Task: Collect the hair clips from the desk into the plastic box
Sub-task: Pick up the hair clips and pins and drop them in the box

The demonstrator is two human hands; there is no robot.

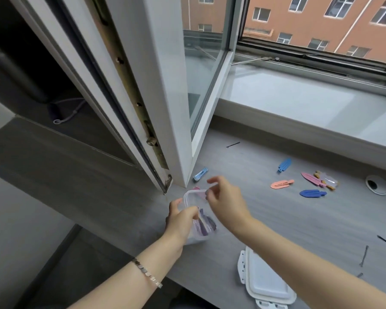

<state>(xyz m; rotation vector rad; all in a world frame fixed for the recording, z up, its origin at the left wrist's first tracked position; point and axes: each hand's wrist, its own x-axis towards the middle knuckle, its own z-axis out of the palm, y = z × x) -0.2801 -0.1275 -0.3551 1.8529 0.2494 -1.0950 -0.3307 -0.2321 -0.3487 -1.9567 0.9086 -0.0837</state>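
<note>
Left hand (181,217) is gripping the clear plastic box (193,197) by its near wall, fingers curled over the rim, tilting it off the grey surface (276,219). Purple clips (204,221) are sitting inside. Right hand (224,197) is hovering over the box mouth, thumb and forefinger pinched loosely — possibly on something clear, too blurred to tell. Clips lying loose on the surface: light blue clip (200,174) beside the box, orange clip (281,184) and dark blue clip (312,193) further right. White lid (265,279) is lying nearby.

A grey wood-grain tabletop (276,219) runs below a pale window sill (299,101). A white-framed window sash (163,85) stands swung inward. Daylight enters; an orange-brick building (310,21) shows outside. Dark floor (60,253) lies lower left.
</note>
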